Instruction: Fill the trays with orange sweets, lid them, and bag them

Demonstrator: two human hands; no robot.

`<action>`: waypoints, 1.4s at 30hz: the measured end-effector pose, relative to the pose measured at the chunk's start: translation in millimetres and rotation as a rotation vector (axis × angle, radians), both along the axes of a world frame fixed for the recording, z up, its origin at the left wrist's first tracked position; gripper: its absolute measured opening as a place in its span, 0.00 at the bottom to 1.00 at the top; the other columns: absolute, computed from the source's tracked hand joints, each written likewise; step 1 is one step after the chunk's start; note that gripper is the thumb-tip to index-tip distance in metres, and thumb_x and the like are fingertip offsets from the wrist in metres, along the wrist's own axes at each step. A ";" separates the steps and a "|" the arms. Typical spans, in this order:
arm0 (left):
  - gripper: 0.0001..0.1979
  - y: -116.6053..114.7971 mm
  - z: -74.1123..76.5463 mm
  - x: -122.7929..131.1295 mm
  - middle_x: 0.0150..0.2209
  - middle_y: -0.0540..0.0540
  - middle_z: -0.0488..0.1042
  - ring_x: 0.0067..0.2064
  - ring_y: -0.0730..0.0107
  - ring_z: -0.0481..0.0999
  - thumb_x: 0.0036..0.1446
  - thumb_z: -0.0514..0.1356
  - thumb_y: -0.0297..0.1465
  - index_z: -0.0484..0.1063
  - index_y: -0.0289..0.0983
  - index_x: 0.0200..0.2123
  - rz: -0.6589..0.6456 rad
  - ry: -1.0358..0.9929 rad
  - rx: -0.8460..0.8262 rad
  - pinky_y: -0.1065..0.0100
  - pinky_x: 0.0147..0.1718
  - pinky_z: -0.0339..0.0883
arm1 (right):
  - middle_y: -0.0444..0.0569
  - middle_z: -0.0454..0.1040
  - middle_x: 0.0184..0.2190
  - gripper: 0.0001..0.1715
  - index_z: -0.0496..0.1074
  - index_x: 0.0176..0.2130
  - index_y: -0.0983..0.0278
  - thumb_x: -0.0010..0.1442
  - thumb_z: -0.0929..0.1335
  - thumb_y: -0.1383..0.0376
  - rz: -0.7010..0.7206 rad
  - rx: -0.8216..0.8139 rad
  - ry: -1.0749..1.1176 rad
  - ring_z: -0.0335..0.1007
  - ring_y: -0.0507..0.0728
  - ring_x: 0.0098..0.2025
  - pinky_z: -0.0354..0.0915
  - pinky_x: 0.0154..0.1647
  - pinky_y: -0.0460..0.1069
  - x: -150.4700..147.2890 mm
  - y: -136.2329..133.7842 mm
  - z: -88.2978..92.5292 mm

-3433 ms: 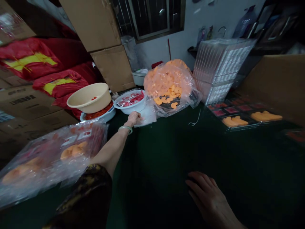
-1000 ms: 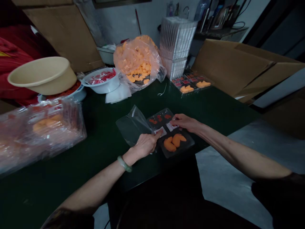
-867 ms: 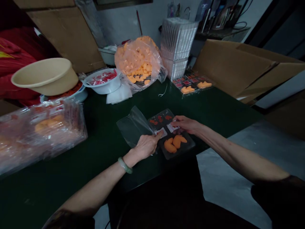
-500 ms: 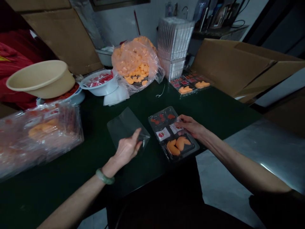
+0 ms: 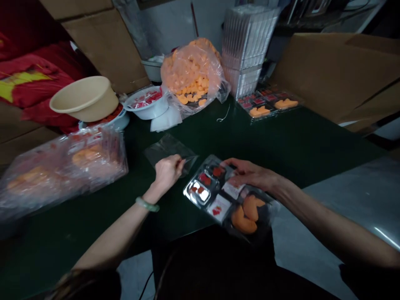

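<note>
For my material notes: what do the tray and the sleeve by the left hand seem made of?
The tray looks like clear, glossy moulded plastic, with glare on its ridges. The sleeve looks like thin clear plastic film, with the dark table showing through.

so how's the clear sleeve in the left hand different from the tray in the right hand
The clear plastic sleeve is thin, limp and looks empty, while the clear plastic tray is rigid, with moulded compartments holding orange pieces, red pieces and printed cards. The left hand pinches the sleeve's edge; the right hand holds the tray's edge. Both are clear plastic.
</note>
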State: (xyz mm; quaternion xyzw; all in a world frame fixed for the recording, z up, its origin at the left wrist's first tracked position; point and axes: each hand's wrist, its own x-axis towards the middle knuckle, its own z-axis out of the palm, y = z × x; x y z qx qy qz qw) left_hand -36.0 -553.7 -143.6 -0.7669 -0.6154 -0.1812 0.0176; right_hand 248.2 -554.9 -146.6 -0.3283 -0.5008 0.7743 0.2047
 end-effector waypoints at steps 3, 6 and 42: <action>0.12 15.7 -3.1 22.1 0.24 0.49 0.69 0.25 0.74 0.66 0.58 0.55 0.34 0.68 0.35 0.24 -0.250 -0.147 -0.031 0.71 0.26 0.55 | 0.39 0.71 0.25 0.51 0.47 0.62 0.62 0.46 0.74 0.64 0.158 -0.081 -0.035 0.68 0.49 0.20 0.64 0.19 0.43 -15.6 -4.7 -0.2; 0.13 22.3 -1.2 32.0 0.25 0.49 0.69 0.27 0.75 0.67 0.60 0.54 0.35 0.70 0.35 0.26 -0.463 -0.270 -0.129 0.72 0.28 0.58 | 0.40 0.71 0.25 0.57 0.39 0.65 0.63 0.47 0.73 0.64 0.125 -0.103 -0.112 0.67 0.49 0.18 0.62 0.16 0.43 -18.9 -5.4 -1.7; 0.11 57.4 38.1 72.1 0.44 0.42 0.68 0.43 0.68 0.69 0.62 0.48 0.29 0.68 0.32 0.34 -0.762 0.256 -0.221 0.67 0.42 0.62 | 0.40 0.70 0.22 0.58 0.36 0.66 0.62 0.48 0.71 0.69 -0.181 -0.060 -0.210 0.66 0.50 0.17 0.63 0.15 0.43 1.0 -10.1 1.1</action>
